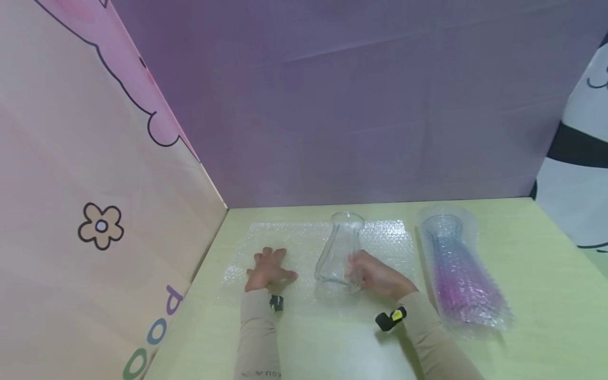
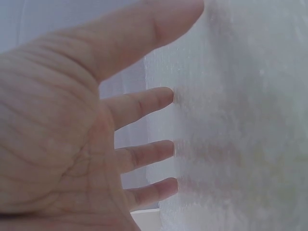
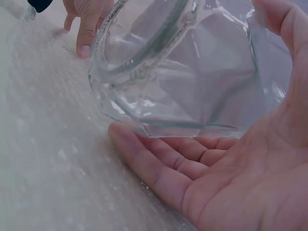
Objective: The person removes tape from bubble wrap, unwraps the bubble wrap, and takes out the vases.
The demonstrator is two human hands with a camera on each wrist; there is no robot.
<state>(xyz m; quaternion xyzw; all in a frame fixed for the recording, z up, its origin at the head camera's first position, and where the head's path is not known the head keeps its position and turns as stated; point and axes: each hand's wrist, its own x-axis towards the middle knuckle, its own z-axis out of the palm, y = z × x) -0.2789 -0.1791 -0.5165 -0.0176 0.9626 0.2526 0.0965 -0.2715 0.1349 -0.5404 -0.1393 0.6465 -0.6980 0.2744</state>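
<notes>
A clear glass vase (image 1: 338,245) with a flared mouth and faceted base leans over a sheet of bubble wrap (image 1: 296,235) on the table. My right hand (image 1: 377,275) holds it low on its side. In the right wrist view the fingers (image 3: 166,175) lie along the faceted glass, near the thick base. My left hand (image 1: 268,269) has its fingers spread over the left part of the sheet. Its fingertips (image 2: 166,95) touch the wrap in the left wrist view.
At the right lies another vase (image 1: 458,274), blue and pink, wrapped in bubble wrap. A purple backdrop (image 1: 332,105) rises behind the pale table (image 1: 332,348). A printed panel (image 1: 95,174) stands along the left side, and a black-and-white printed figure (image 1: 577,200) shows at the right.
</notes>
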